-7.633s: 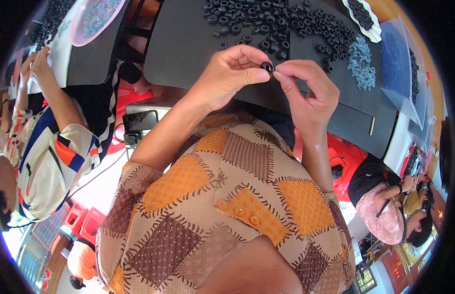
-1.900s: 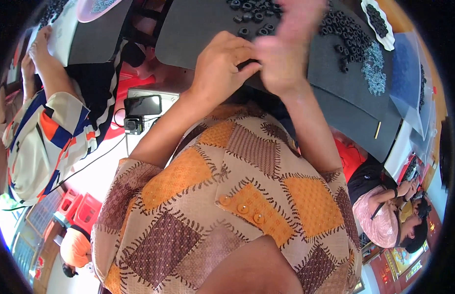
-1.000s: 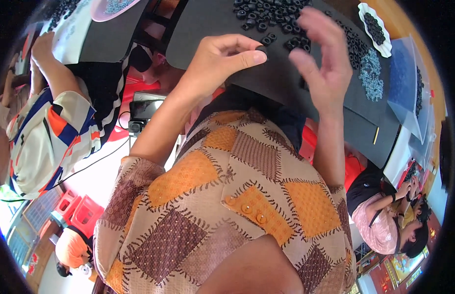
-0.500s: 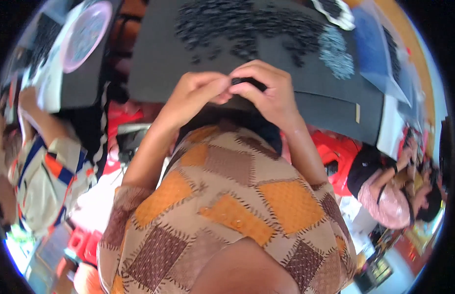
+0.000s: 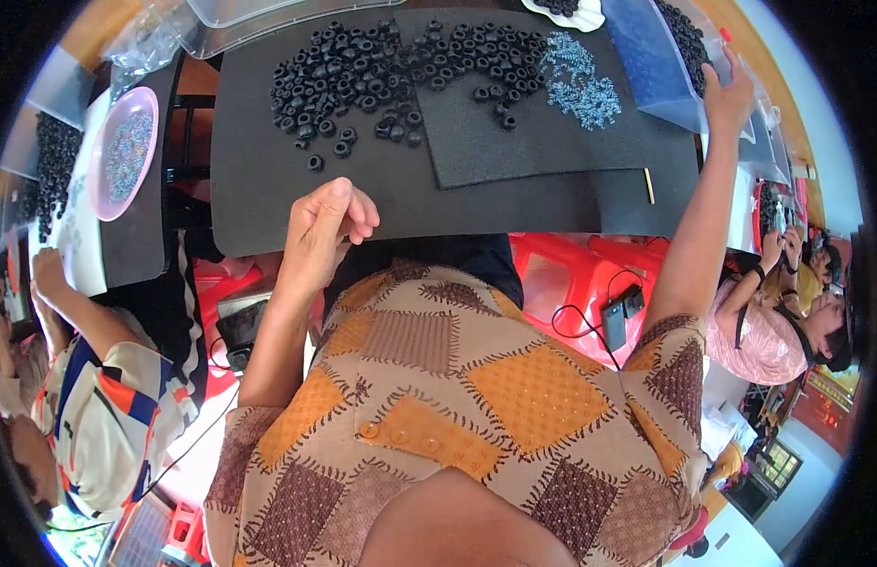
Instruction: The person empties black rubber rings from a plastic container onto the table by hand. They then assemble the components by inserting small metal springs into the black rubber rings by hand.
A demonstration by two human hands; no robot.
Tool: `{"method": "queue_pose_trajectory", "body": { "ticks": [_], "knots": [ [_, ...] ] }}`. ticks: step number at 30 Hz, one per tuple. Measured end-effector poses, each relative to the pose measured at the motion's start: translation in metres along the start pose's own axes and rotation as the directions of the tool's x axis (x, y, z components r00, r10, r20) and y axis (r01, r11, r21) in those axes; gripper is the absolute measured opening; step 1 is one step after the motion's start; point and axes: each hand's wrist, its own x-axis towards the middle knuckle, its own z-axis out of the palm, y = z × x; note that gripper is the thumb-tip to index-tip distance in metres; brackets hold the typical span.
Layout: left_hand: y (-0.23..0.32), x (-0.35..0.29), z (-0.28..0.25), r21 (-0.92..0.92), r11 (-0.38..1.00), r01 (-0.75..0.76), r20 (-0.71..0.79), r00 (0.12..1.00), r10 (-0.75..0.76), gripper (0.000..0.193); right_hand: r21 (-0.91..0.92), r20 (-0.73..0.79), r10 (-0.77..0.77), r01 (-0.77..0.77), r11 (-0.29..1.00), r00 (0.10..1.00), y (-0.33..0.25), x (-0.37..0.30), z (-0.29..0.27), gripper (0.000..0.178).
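I see the right hand outstretched at the tub, fingers parted; the left hand curls, its grip I can't tell.

No word, number, brand or label can be read. The nearest thing to a sign is a red panel toward the right rim of the view, beside a pale blue wall. It bears small golden-yellow marks, perhaps lettering, grouped mostly in its upper part, but they are too small and too bent by the lens to make out as characters, words or figures
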Motion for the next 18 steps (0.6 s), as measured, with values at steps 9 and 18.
{"method": "queue_pose_trajectory", "body": {
  "ticks": [9, 18],
  "knots": [
    [0.002, 0.001, 0.005, 0.175, 0.982, 0.072, -0.058, 0.996, -0.062, 0.022, 0.545, 0.333, -0.251, 0.032, 0.838, 0.909, -0.182, -0.122, -0.009, 0.009],
    [0.014, 0.065, 0.062, 0.703, 0.576, -0.417, 0.3, 0.908, 0.292, 0.015, 0.518, 0.398, -0.378, 0.136, 0.844, 0.836, -0.182, -0.118, 0.01, 0.011]
  ]
}}
